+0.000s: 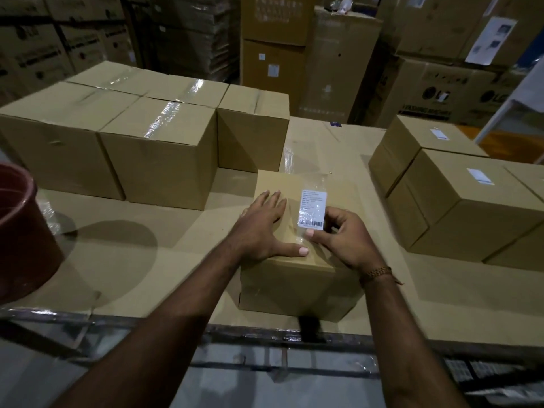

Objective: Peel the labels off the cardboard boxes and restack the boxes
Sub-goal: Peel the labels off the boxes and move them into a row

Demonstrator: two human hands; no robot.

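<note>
My left hand (pixel 262 228) presses flat, fingers spread, steadying the box (pixel 297 278) while my right hand (pixel 343 235) pinches the label (pixel 312 209) to peel it.

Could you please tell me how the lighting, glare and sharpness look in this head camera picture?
Head view: dim overall, the stacked cartons at the back dark and soft; glare streaks on the tape of the left boxes; the label under the right hand reads bright but its print is blurred; wide-angle bending at the edges; the red bucket casts a round shadow.
</note>
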